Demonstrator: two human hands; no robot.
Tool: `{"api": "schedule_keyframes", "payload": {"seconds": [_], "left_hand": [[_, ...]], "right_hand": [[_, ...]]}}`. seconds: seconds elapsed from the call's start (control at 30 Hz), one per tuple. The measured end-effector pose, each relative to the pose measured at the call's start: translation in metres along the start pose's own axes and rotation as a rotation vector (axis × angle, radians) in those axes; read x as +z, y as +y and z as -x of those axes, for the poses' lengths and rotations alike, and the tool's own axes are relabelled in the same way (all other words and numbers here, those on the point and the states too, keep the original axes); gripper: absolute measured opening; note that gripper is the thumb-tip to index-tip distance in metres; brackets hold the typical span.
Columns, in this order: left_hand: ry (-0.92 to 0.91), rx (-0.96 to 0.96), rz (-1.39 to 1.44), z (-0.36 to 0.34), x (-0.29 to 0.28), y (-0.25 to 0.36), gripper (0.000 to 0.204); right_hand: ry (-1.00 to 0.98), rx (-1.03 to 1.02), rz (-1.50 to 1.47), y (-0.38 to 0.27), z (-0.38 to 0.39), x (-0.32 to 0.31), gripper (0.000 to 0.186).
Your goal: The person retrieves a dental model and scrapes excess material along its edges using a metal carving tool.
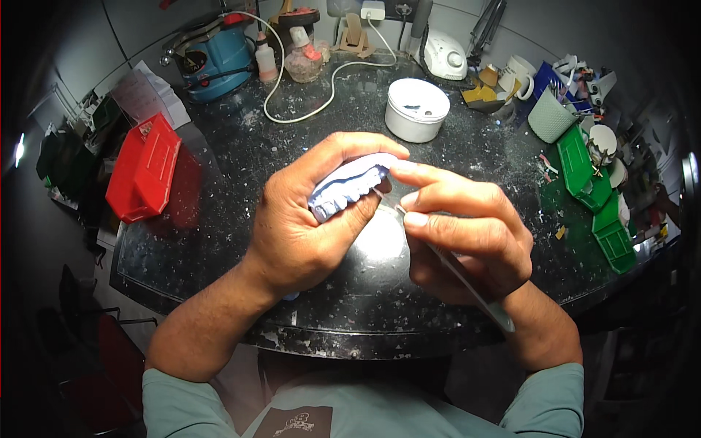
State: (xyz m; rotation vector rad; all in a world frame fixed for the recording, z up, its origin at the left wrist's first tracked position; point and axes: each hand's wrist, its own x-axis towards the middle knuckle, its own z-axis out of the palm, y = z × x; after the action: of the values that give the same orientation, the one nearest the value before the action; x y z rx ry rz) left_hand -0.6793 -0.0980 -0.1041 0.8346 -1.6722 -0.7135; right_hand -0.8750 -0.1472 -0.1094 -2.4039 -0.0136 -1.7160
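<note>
My left hand (296,219) is wrapped round a pale blue dental cast (349,184), its row of teeth turned toward me. Pinched in my right hand (467,230) is a slim metal carving tool (467,281). The tool's thin tip reaches the teeth at the cast's right end; whether it touches them I cannot tell. Its broader end points down past my right wrist. The fingertips of my right hand lie close against the cast's right end. Both hands are above the middle of the black worktop (234,241).
Beyond my hands stands a white round tub (416,109). Red bin (146,168) lies on the left, green bins (584,168) on the right. At the back are a blue machine (219,62), a glass bottle (304,62), a white cable (332,87) and a white device (444,55).
</note>
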Motion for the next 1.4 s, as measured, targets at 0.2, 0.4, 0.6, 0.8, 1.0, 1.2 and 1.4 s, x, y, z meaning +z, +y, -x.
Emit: {"api": "schedule_keyframes", "payload": {"seconds": [0.2,0.4,0.6,0.8,1.0,1.2,1.4], "left_hand": [[-0.007,-0.014,0.129,0.004,0.002,-0.002,0.037],[-0.004,0.000,0.131,0.004,0.003,-0.004,0.039],[0.031,0.061,0.110,0.006,0.007,-0.009,0.045],[0.053,0.110,0.054,0.007,0.009,-0.011,0.045],[0.075,0.138,0.023,0.007,0.012,-0.013,0.045],[0.078,0.137,0.035,0.007,0.013,-0.012,0.045],[0.085,0.132,0.048,0.008,0.015,-0.009,0.039]], "right_hand": [[-0.025,-0.009,-0.007,0.000,0.003,0.001,0.024],[-0.040,-0.009,0.002,0.002,0.003,0.001,0.024],[-0.053,-0.002,0.011,0.001,0.002,0.000,0.025],[-0.066,0.000,0.033,-0.002,0.001,0.001,0.027],[-0.052,0.009,0.022,-0.003,0.000,0.002,0.027],[-0.073,0.022,0.020,-0.006,-0.004,0.002,0.023],[-0.025,-0.015,0.018,-0.003,-0.002,-0.001,0.025]]}}
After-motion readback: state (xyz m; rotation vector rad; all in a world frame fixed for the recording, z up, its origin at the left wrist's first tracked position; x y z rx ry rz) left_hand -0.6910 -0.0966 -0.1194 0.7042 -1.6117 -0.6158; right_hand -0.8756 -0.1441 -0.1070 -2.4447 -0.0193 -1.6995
